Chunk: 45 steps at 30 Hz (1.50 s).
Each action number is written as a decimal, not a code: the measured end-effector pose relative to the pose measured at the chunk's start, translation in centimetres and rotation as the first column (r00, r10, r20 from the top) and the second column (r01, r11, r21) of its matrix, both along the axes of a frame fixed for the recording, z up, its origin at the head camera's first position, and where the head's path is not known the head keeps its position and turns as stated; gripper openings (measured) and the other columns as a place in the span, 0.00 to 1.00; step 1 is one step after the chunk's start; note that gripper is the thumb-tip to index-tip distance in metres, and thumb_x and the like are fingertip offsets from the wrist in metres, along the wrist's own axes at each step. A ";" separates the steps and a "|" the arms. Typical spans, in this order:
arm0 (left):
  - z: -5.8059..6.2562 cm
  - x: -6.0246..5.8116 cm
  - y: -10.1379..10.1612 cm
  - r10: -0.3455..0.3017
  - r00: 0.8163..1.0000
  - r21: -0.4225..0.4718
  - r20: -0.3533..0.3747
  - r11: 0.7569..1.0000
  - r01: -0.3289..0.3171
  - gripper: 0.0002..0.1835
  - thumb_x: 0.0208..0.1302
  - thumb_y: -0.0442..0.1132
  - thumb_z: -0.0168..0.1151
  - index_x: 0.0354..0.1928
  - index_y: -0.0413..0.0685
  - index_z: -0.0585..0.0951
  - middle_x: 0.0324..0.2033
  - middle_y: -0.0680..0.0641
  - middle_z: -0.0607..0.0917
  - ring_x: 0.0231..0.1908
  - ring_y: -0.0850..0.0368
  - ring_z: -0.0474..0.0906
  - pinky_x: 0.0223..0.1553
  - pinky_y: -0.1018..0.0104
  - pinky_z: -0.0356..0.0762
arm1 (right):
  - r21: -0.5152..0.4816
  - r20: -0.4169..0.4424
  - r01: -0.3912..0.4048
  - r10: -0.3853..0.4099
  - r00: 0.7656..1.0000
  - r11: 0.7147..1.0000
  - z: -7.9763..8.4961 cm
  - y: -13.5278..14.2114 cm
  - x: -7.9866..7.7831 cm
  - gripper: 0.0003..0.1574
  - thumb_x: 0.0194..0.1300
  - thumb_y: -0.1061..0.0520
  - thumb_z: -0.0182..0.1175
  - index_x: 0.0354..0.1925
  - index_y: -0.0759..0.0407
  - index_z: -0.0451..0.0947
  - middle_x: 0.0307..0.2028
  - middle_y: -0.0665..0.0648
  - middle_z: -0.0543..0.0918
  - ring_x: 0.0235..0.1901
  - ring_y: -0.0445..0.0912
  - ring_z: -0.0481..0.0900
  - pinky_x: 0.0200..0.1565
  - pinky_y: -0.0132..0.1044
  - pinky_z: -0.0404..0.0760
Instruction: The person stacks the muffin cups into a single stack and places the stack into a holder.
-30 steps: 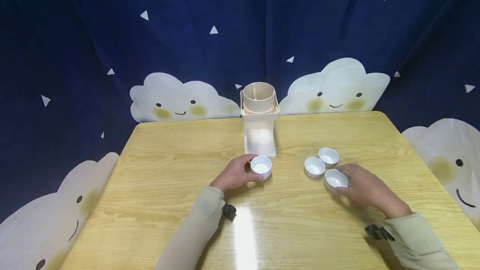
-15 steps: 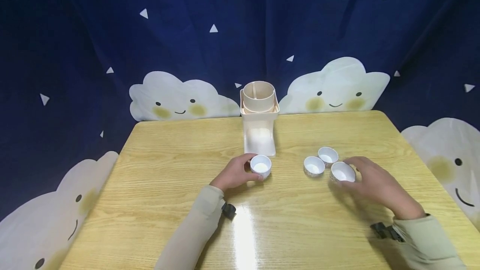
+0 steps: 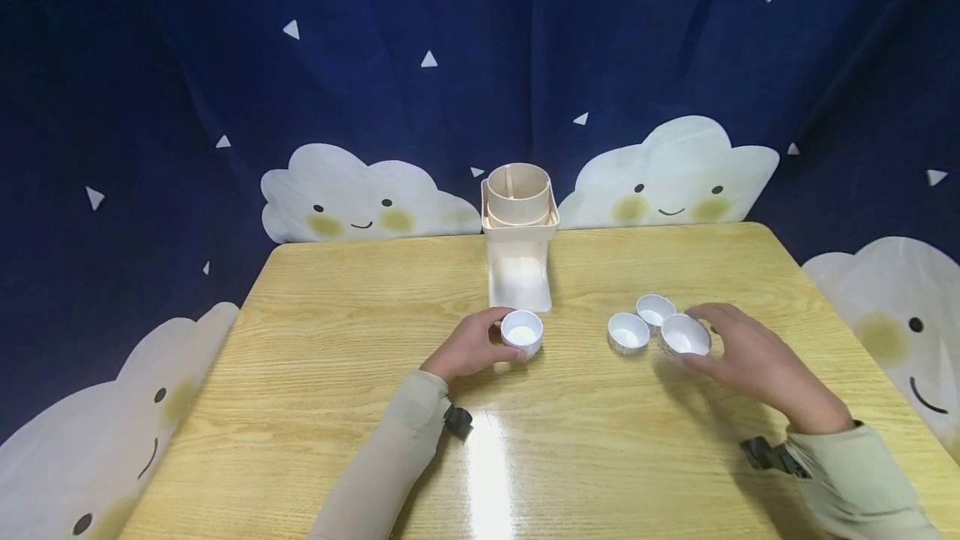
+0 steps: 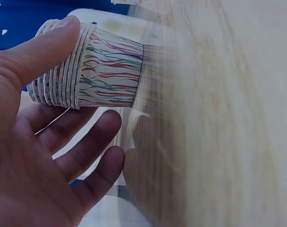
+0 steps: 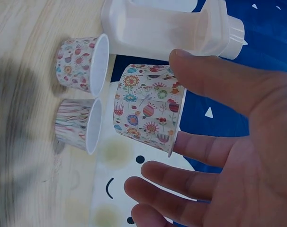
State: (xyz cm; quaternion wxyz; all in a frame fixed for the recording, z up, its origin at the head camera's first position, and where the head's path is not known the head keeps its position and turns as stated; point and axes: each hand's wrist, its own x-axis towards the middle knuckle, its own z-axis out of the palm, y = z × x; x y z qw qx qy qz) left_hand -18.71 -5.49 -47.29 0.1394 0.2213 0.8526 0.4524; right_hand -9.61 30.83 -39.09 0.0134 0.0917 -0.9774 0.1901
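Note:
My left hand (image 3: 472, 347) grips a stack of nested paper baking cups (image 4: 110, 71), white inside with wavy coloured lines on the lowest one. The stack stands upright on the table, thumb on its rims. On the right, my right hand (image 3: 750, 361) pinches a flower-patterned paper baking cup (image 5: 146, 104) by its rim between thumb and finger, holding it above the table. Beside it stand two more cups close together: a floral one (image 5: 76, 64) and a wavy-lined one (image 5: 73, 122). Both are upright with white insides.
A cream plastic stand (image 3: 519, 273) with a round tube (image 3: 517, 198) on top is at the back middle of the wooden table (image 3: 360, 307). Behind hangs a dark blue curtain (image 3: 480, 48) with cloud prints.
My right hand has moved a little right and away from me with its cup, then stayed almost still. The left hand and its stack keep their place.

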 end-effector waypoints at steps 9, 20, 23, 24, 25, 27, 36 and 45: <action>-0.2 0.1 -0.1 0.003 1.000 -0.004 0.002 1.000 -0.003 0.30 0.51 0.45 0.78 0.58 0.59 0.79 0.41 0.55 0.83 0.38 0.59 0.76 0.45 0.65 0.73 | 0.009 -0.003 -0.022 0.022 1.000 1.000 0.6 -0.8 -0.3 0.40 0.56 0.47 0.72 0.59 0.68 0.73 0.57 0.74 0.76 0.57 0.68 0.74 0.52 0.62 0.75; -0.1 0.0 0.0 -0.003 1.000 0.000 0.006 1.000 0.003 0.30 0.51 0.45 0.78 0.58 0.59 0.79 0.42 0.54 0.83 0.38 0.59 0.76 0.45 0.65 0.73 | 0.014 -0.042 -0.035 0.035 0.999 0.999 0.9 -1.5 -0.5 0.39 0.55 0.49 0.73 0.59 0.67 0.73 0.56 0.72 0.77 0.55 0.67 0.76 0.51 0.62 0.75; -0.2 0.0 0.1 -0.008 1.000 -0.010 -0.001 1.000 0.008 0.30 0.51 0.45 0.78 0.58 0.59 0.79 0.42 0.55 0.83 0.39 0.60 0.75 0.45 0.66 0.74 | 0.001 -0.051 -0.042 0.042 0.998 0.999 1.0 -1.7 -0.6 0.39 0.54 0.50 0.73 0.59 0.68 0.73 0.56 0.72 0.78 0.55 0.67 0.76 0.52 0.62 0.75; -0.2 -0.1 0.1 -0.010 1.000 -0.011 -0.003 1.000 0.010 0.30 0.51 0.46 0.78 0.58 0.59 0.79 0.42 0.55 0.83 0.39 0.60 0.75 0.45 0.66 0.74 | -0.003 -0.051 -0.042 0.041 0.998 0.999 1.0 -1.8 -0.6 0.39 0.54 0.50 0.73 0.59 0.68 0.73 0.56 0.72 0.78 0.56 0.67 0.76 0.52 0.62 0.75; -0.3 -0.1 0.1 -0.014 1.000 -0.013 -0.005 1.000 0.014 0.30 0.51 0.46 0.78 0.58 0.59 0.79 0.42 0.55 0.83 0.39 0.60 0.75 0.45 0.67 0.74 | -0.007 -0.051 -0.041 0.041 0.998 0.999 1.0 -2.0 -0.7 0.39 0.54 0.49 0.73 0.58 0.68 0.73 0.56 0.72 0.78 0.56 0.67 0.75 0.52 0.62 0.75; -0.3 -0.1 0.1 -0.017 1.000 -0.015 -0.004 1.000 0.017 0.30 0.52 0.46 0.78 0.58 0.59 0.79 0.43 0.55 0.83 0.39 0.60 0.75 0.45 0.67 0.74 | -0.010 -0.049 -0.045 0.044 0.998 0.999 1.1 -2.2 -0.8 0.40 0.54 0.50 0.73 0.59 0.69 0.73 0.57 0.72 0.77 0.56 0.67 0.75 0.53 0.62 0.74; -0.4 -0.2 -0.1 0.000 1.000 -0.017 -0.001 1.000 0.000 0.31 0.51 0.46 0.78 0.59 0.60 0.78 0.42 0.55 0.83 0.39 0.59 0.75 0.45 0.66 0.73 | -0.010 -0.064 -0.071 0.070 0.995 0.997 1.4 -3.1 -1.2 0.37 0.55 0.51 0.72 0.58 0.67 0.74 0.56 0.71 0.78 0.55 0.65 0.76 0.52 0.61 0.75; -0.4 -0.2 -0.2 0.004 1.000 -0.018 0.002 1.000 -0.004 0.31 0.51 0.46 0.78 0.59 0.60 0.79 0.42 0.55 0.83 0.40 0.60 0.75 0.46 0.65 0.74 | -0.016 -0.068 -0.096 0.094 0.993 0.995 1.6 -4.6 -1.9 0.38 0.54 0.51 0.74 0.58 0.66 0.74 0.56 0.69 0.79 0.53 0.62 0.78 0.51 0.58 0.76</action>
